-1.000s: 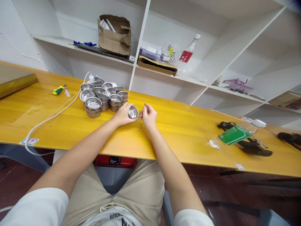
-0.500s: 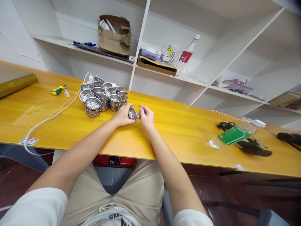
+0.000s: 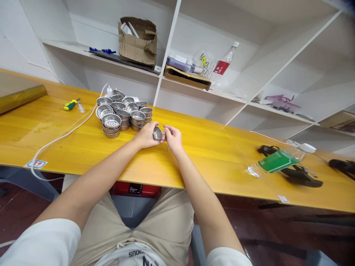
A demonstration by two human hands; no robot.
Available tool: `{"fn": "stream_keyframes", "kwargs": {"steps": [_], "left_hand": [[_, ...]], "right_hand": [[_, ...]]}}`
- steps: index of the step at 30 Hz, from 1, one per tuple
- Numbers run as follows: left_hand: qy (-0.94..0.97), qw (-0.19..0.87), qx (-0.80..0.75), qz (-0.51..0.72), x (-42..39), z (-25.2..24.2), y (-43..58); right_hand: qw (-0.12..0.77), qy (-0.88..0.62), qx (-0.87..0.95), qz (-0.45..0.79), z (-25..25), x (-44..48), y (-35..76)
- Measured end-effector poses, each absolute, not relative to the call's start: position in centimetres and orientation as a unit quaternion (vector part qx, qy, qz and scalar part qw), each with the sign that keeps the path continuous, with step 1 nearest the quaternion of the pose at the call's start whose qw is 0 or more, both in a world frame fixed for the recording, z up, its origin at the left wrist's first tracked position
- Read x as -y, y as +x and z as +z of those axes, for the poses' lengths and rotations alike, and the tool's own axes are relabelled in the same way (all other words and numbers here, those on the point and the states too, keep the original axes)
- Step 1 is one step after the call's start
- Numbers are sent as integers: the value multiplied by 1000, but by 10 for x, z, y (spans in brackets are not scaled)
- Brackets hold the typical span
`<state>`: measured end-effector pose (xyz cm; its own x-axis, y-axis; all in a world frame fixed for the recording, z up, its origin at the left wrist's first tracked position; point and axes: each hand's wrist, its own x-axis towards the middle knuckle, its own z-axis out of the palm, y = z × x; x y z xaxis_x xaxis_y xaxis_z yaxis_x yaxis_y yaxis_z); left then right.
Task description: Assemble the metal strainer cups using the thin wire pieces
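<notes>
A small perforated metal cup (image 3: 157, 133) is tilted on its side in my left hand (image 3: 146, 136), whose fingers wrap round its rim. Close against the cup's right side is my right hand (image 3: 173, 137), with thumb and forefinger pinched on a thin wire (image 3: 166, 148) that curves down below the fingers. Where the wire meets the cup is too small to make out. Left of my hands, several like metal cups (image 3: 111, 121) stand on the table in stacks, open side up, some tilted.
Yellow wooden table (image 3: 210, 162) before a white shelf unit (image 3: 194, 96). A white cable (image 3: 66, 136) crosses the left side near a green-yellow screwdriver (image 3: 71, 105). A green-labelled bottle (image 3: 279, 160) lies at the right beside black straps (image 3: 301, 176). A cardboard box (image 3: 138, 46) stands on the shelf.
The whole view has shifted slightly, moving the table things a little to the right. Both hands keep their hold, with the cup and wire almost unchanged.
</notes>
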<state>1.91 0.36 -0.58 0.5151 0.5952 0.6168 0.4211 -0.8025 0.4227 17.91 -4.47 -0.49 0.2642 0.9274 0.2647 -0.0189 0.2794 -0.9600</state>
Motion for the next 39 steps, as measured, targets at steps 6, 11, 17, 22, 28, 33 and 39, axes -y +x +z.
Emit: {"fn": "stream_keyframes", "kwargs": {"steps": [6,11,17,22,28,33,39], "left_hand": [[870,85,-283,394,-5,-6,18],[872,72,-280,395,-5,-5,18],[878,63,-259,397,0,-2,22],[879,65,-259,395,1,-3,25],[877,64,-259,399,0,-3,25],[881,68,-271,382,0,-5,25],[887,64,-272,368,2,-3,24]], "right_hand": [[647,-462,468,387,-3,46,179],[635,-469,468,396,-1,47,177],[632,-471,472,395,4,50,175],[634,-474,474,385,7,54,173],[639,-471,468,388,8,54,173],[631,-486,467,384,5,51,173],[621,-499,469,381,2,50,174]]}}
